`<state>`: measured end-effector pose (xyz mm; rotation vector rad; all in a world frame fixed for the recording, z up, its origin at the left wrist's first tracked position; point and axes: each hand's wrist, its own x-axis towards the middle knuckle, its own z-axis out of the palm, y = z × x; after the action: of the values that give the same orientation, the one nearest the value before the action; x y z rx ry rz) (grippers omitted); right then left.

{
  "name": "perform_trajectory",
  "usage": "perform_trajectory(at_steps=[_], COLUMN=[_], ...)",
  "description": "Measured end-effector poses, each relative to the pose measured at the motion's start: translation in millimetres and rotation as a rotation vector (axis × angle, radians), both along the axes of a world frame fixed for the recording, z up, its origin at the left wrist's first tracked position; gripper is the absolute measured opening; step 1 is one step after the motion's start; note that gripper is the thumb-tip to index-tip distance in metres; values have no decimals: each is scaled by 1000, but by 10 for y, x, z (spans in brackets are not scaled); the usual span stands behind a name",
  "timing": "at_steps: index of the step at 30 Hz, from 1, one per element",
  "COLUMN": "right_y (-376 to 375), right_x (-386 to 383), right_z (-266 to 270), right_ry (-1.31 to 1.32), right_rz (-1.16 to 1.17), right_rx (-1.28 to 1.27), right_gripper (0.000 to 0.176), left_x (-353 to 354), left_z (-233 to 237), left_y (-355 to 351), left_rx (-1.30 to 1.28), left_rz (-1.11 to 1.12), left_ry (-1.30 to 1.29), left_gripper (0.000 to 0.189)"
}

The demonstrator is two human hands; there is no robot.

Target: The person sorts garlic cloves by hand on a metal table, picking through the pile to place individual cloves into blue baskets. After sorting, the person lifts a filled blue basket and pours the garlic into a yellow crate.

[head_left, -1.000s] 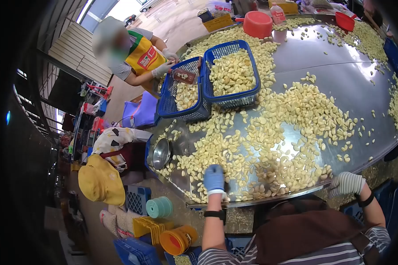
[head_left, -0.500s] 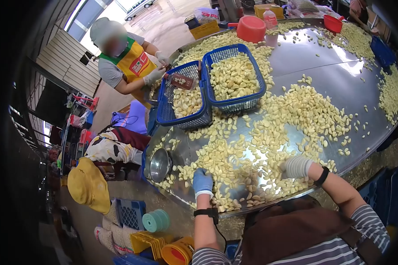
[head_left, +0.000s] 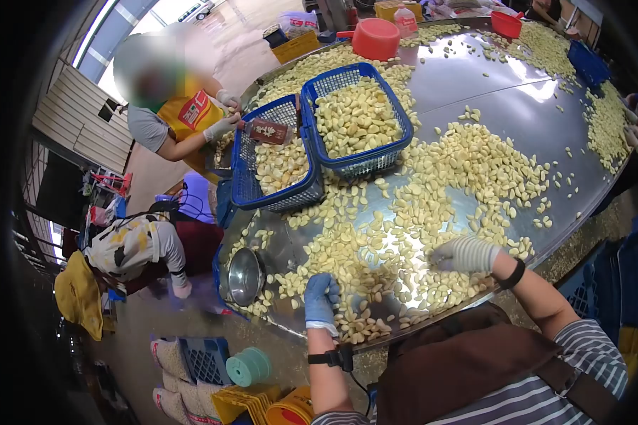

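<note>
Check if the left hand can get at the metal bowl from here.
Probably yes: between the left hand and the metal bowl, only loose garlic cloves lie low on the table.

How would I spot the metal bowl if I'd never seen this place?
Find the big metal table. At its near left edge, left of the blue-gloved left hand, sits a round bowl. It is shiny bare metal, unlike the blue plastic baskets beyond it.
</note>
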<state>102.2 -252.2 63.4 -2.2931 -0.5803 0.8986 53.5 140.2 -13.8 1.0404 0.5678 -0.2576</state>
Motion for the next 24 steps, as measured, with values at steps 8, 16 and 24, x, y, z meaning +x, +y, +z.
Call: perform_trajectory(at_steps=[8, 16, 24], right_y=[-1668, -1016, -504], right_x=[-368, -565, -435], right_z=[-149, -406, -350], right_ry=[-86, 11, 33], right_rz=[-352, -314, -73], right_rx=[-695, -619, -512], right_gripper=[50, 63, 66], left_x=[501, 513, 458], left_z=[-43, -9, -185], left_y=[-666, -967, -750], left_rx=[1558, 1776, 1432], left_rz=[-830, -917, -708], left_ry=[-324, -332, -275], left_gripper=[30, 25, 19])
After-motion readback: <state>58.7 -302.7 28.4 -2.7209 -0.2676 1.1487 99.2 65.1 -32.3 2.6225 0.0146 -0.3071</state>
